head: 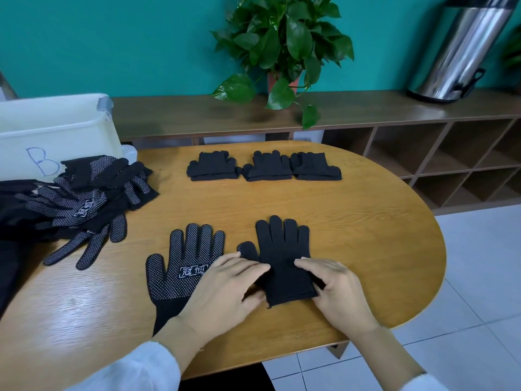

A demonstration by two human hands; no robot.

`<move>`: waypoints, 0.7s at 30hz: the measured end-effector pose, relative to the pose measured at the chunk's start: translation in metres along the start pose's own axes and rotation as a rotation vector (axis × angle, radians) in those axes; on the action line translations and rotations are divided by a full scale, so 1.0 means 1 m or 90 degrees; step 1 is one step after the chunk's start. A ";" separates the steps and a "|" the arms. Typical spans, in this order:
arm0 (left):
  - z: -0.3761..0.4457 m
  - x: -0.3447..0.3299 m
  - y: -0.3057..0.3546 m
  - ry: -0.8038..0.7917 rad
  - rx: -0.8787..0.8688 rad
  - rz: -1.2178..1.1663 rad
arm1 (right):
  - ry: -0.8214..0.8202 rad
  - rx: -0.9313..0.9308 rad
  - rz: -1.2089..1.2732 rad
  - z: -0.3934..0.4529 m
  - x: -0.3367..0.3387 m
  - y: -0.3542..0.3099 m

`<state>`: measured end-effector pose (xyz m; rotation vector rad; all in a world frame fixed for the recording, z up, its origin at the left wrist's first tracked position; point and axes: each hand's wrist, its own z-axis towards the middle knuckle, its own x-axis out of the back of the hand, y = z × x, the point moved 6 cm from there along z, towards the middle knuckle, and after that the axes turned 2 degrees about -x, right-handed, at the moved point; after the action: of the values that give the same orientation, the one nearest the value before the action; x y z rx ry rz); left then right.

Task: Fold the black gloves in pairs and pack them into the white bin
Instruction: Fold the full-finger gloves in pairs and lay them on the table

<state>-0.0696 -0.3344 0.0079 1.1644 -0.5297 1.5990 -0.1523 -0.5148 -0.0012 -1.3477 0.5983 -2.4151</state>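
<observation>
both forearms come in from the bottom edge, angled inward, white sleeves at the wrists. left hand palm down, fingers straight-ish and together, tips pointing right toward the right fingertips; thumb tucked under, near the right thumb side. right hand palm down, fingers extended pointing left, thumb spread below them. fingertips of the two hands near each other, small gap between.
</observation>
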 end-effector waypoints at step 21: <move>0.037 -0.016 -0.022 0.148 0.350 -0.096 | 0.167 -0.137 -0.136 0.040 -0.012 0.005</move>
<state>-0.0346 -0.3637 0.0048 1.3509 0.1623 1.7694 -0.1121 -0.5215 0.0067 -1.2371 0.8399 -2.7952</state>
